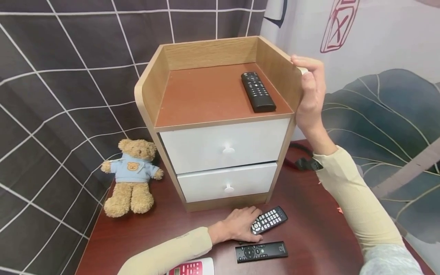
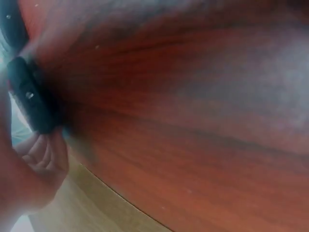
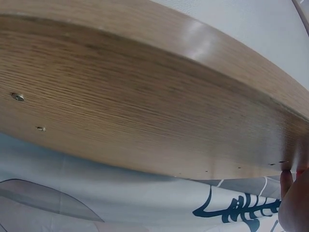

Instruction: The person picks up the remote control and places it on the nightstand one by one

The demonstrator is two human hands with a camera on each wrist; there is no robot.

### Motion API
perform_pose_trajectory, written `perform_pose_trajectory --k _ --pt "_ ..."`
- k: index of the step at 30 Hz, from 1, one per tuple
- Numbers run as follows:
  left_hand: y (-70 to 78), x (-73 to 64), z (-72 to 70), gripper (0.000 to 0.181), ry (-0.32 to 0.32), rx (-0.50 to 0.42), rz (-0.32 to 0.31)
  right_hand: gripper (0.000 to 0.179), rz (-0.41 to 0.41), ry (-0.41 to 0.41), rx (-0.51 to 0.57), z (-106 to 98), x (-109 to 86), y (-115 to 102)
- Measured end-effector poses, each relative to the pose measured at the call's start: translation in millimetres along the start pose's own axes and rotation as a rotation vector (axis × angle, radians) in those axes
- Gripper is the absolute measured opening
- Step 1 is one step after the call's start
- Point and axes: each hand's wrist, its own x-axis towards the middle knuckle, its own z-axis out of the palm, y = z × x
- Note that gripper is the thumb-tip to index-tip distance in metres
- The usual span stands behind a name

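From the head view, my left grip [image 1: 240, 225] pinches the near end of the keypad remote [image 1: 269, 220] between thumb and fingers, the remote lying on the bench [image 1: 316, 221] in front of the cabinet [image 1: 223, 121]; my right grip [image 1: 311, 93] is curled over the top front corner of the side panel [image 1: 276, 70]. If I pull hard up there, I think the cabinet could tip or skid, and the shelf remote [image 1: 258, 91] might slide off, since the front edge has no rim. The left could go wrong too: held by one end, the keypad remote may twist free or knock the slim remote [image 1: 261, 252] just beside it. Counting, I get three remotes, one cabinet with two drawers [image 1: 194, 149] and two knobs, one bear [image 1: 133, 177], and one red-and-white keypad device [image 1: 192, 268] (partly cut off, so I won't swear to what it is). The left wrist view, badly blurred, shows my fingers [image 2: 46, 150] against one dark remote. In the right wrist view my fingers touch the wooden panel at the edge, where I count two metal fittings [image 3: 17, 96].
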Motion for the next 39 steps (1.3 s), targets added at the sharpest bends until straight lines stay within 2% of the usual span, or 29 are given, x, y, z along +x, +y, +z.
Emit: perform_pose_trajectory --k 4,8,11,16,20,23,28,34,36,37,39 --pt "0.7 -4.1 -6.6 0.061 0.011 0.02 0.017 0.035 -0.004 -0.003 0.004 2.0 -0.6 -0.2" --pt "1.8 -8.8 -32.3 0.059 0.006 0.023 0.027 0.035 -0.013 -0.004 0.002 4.1 2.4 -2.5" --pt "3.6 -12.3 -60.6 0.06 -0.022 -0.005 0.034 0.035 -0.02 0.005 0.008 4.3 5.4 -4.9" --pt "5.6 -22.1 -123.5 0.059 -0.079 -0.037 0.043 0.034 -0.023 -0.001 0.006 2.3 6.7 -5.9" --pt "11.8 -30.4 -169.2 0.059 -0.068 0.022 0.082 0.035 -0.021 -0.006 -0.007 -0.3 4.9 -3.9" --pt "18.6 -35.5 -201.3 0.058 -0.044 0.029 0.099 0.035 -0.019 -0.009 -0.015 -1.6 3.3 -2.0" --pt "26.1 -42.0 -259.8 0.061 0.065 -0.014 0.088 0.035 -0.015 -0.008 -0.023 -2.5 1.8 0.3" --pt "21.2 -38.3 -324.5 0.06 0.372 -0.101 0.033 0.035 -0.02 0.006 -0.011 -1.2 0.5 -0.8" --pt "21.2 -31.2 -344.7 0.058 0.433 -0.11 -0.028 0.035 -0.025 0.01 0.01 -0.4 0.3 -1.9" --pt "21.4 -26.0 -356.2 0.056 0.443 -0.109 -0.085 0.035 -0.028 0.013 0.023 0.0 0.6 -2.4" --pt "20.8 -15.0 -375.8 0.054 0.422 -0.076 -0.222 0.035 -0.032 0.01 0.025 0.1 -0.2 -2.9"
